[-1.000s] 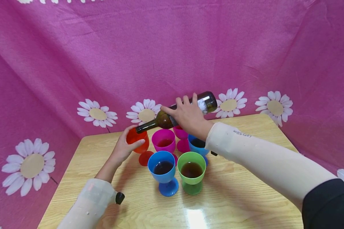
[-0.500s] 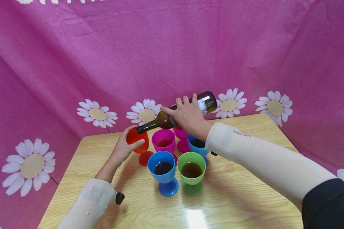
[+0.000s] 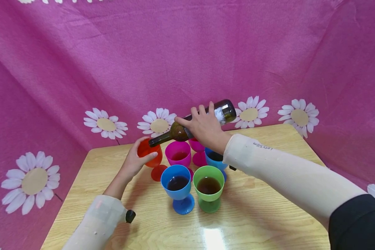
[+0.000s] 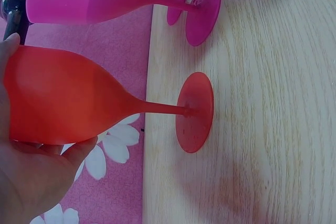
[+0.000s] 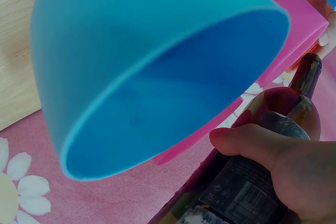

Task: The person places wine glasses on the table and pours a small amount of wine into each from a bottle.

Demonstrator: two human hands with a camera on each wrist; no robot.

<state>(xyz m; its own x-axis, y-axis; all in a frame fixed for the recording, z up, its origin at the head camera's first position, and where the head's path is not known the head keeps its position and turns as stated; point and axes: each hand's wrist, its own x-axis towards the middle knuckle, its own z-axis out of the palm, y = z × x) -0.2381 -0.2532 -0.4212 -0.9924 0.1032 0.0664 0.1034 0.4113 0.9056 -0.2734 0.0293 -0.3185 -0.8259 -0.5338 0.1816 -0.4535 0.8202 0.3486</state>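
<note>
My left hand (image 3: 134,162) grips an orange-red plastic goblet (image 4: 68,93) by its bowl, at the far left of the goblet group. Its round foot (image 4: 195,113) is down at the tabletop. In my right hand (image 3: 205,127) is a dark glass wine bottle (image 3: 177,132) with a pale label, held round its body. The bottle tilts down to the left, base high, its mouth right over the orange goblet's rim. Any stream from the mouth is hidden. The right wrist view shows my thumb (image 5: 247,142) across the bottle's label.
A magenta goblet (image 3: 178,158) stands close to the orange one, a second magenta goblet (image 3: 200,158) behind it. Two blue goblets (image 3: 183,205) and a green goblet (image 3: 209,205) stand nearer; dark liquid shows in several. Pink daisy-print cloth (image 3: 187,62) rises behind the wooden table (image 3: 253,215).
</note>
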